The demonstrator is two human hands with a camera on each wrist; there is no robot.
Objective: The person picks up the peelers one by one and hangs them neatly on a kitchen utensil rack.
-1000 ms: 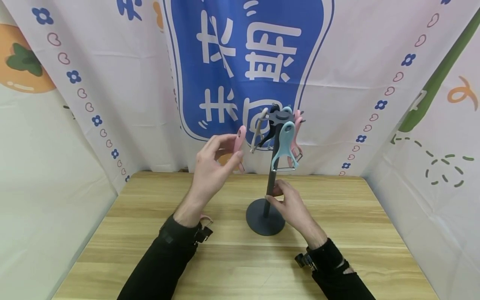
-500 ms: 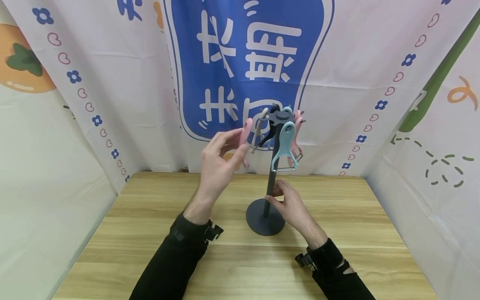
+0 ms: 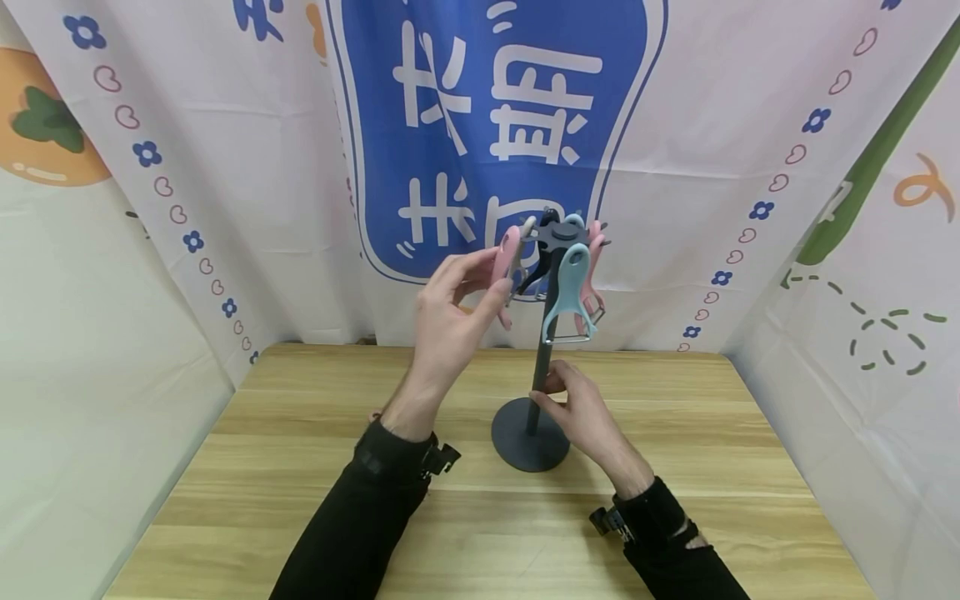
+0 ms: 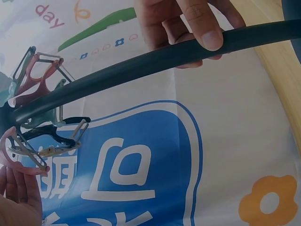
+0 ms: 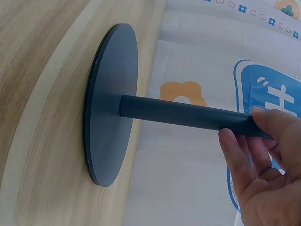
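Observation:
My left hand (image 3: 452,321) pinches a pink Y-shaped peeler (image 3: 508,247) by its handle, up at the left side of the dark stand's top. The peeler's holed end is close beside the hook where a pale grey peeler (image 3: 518,258) hangs, overlapping it in the head view. Lower down, my right hand (image 3: 583,408) grips the stand's pole (image 5: 178,114) between thumb and fingers, above the round base (image 5: 113,108). Also hanging from the hooks are a light blue peeler (image 3: 567,279), a second pink peeler (image 3: 593,279) and a black peeler (image 3: 532,278).
The stand's base rests on a wooden table (image 3: 300,467). Behind the table hangs a white cloth (image 3: 285,208) with a blue panel, and printed cloths close in both sides. A small pink edge (image 3: 374,416) shows behind my left wrist, mostly hidden by the cuff.
My left hand has moved right and slightly up with the pink peeler, bringing it from beside the stand to the hooks on its left. My right hand has stayed on the pole.

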